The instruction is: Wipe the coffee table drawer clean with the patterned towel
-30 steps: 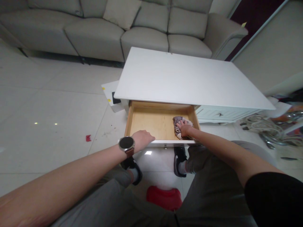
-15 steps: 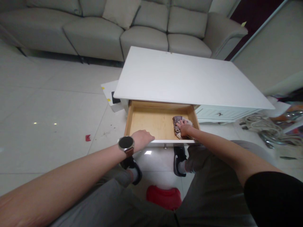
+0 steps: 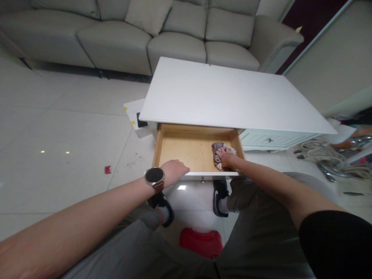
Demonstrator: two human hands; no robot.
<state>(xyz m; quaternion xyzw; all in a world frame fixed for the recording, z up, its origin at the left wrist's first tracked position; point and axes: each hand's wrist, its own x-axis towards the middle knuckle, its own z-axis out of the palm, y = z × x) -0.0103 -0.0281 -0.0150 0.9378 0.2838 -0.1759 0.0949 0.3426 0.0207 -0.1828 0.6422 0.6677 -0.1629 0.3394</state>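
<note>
Against a second ago, the head camera's view edges slightly rightward, so the sofa cushion (image 3: 148, 15), white table (image 3: 226, 95), pulled-out drawer (image 3: 186, 151) and red scrap (image 3: 107, 169) on the floor each appear a touch farther left.

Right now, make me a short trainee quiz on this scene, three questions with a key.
1. Which hand is on the crumpled purple-and-cream patterned cloth?
2. True or false: the rectangular pale wooden drawer stands pulled open.
3. What does the bare left hand touch? (a) the beige padded sofa (b) the drawer's white front edge (c) the smooth white tabletop

Key: 1. The right hand. 2. True. 3. b.
</note>
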